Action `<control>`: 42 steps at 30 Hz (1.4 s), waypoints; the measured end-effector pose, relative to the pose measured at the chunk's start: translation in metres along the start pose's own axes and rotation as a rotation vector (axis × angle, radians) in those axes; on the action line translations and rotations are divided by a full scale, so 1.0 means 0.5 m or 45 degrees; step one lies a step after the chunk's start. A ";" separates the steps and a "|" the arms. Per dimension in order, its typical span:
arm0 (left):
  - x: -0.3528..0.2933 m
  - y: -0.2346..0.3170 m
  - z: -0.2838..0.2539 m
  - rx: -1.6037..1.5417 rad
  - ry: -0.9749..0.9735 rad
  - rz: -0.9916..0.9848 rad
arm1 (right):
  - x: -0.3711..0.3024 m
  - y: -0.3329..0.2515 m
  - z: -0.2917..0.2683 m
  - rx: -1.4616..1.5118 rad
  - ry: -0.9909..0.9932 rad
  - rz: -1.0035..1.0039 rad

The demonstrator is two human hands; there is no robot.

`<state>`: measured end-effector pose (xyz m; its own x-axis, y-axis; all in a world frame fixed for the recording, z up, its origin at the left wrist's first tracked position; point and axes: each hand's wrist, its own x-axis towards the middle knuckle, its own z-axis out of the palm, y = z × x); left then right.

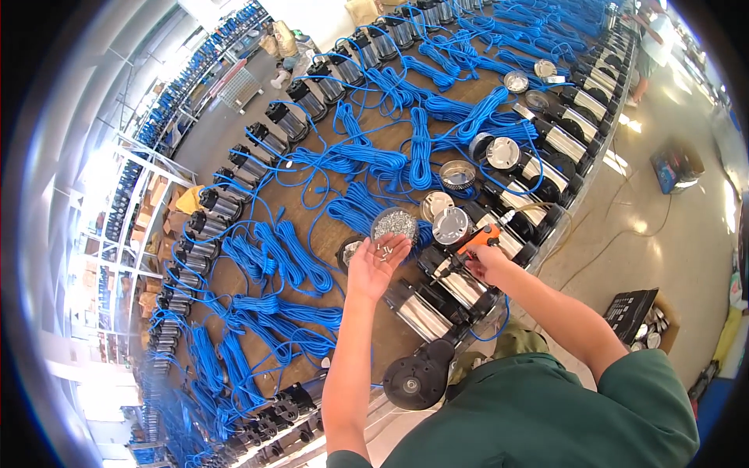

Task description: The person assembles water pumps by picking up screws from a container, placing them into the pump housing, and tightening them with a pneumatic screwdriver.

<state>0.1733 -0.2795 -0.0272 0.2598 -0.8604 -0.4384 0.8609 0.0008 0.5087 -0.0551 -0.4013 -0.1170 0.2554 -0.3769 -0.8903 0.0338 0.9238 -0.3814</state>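
Palm up and slightly cupped, my left hand [374,270] carries several small metal screws [385,252]. Just beyond its fingertips stands a round bowl [395,222] filled with small screws. My right hand [487,262] is closed around an orange and black power screwdriver [477,240], whose nose points left and down over a silver pump with black ends [466,288]. The right fingers partly hide the tool's grip. Another silver pump [420,310] lies next to it, nearer my body. A round metal cover [450,225] sits just beyond the screwdriver.
Bundles of blue cable [292,257] cover much of the brown table [367,343]. Pumps [558,136] line its right edge; more stand upright along the left [269,140]. A black round-ended part [415,382] is near my waist. Boxes [676,167] and a hose lie on the floor.
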 end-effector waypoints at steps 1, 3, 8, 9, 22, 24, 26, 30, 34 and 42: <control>0.000 0.002 0.000 0.008 -0.003 0.009 | 0.010 -0.002 0.012 -0.006 0.064 -0.013; -0.002 0.007 0.003 0.017 -0.005 0.011 | 0.043 0.004 0.031 0.035 0.150 -0.065; -0.029 0.014 -0.022 0.129 0.135 0.100 | 0.021 0.014 0.049 0.136 0.155 -0.343; -0.045 0.022 -0.029 0.162 0.140 0.141 | -0.018 0.006 0.046 0.149 0.151 -0.370; -0.430 -0.095 0.079 -0.041 0.324 0.212 | -0.429 -0.051 0.033 0.837 -0.725 -0.896; -0.455 -0.156 0.094 -0.163 0.258 0.203 | -0.482 0.007 0.060 0.685 -0.934 -1.048; -0.460 -0.202 0.094 -0.301 0.162 0.240 | -0.517 0.057 0.084 0.483 -1.143 -1.155; -0.506 -0.232 0.083 -0.384 0.113 0.370 | -0.538 0.128 0.114 0.245 -1.324 -1.209; -0.535 -0.236 0.066 -0.268 0.162 0.519 | -0.550 0.155 0.137 0.201 -1.393 -1.123; -0.564 -0.226 0.024 -0.164 0.124 0.602 | -0.542 0.205 0.177 0.128 -1.657 -1.047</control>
<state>-0.0025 -0.0432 0.0481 0.6688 -0.6993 -0.2522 0.6848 0.4475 0.5752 -0.0354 -0.1983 0.1073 0.7708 -0.4992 0.3959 0.6317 0.5181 -0.5767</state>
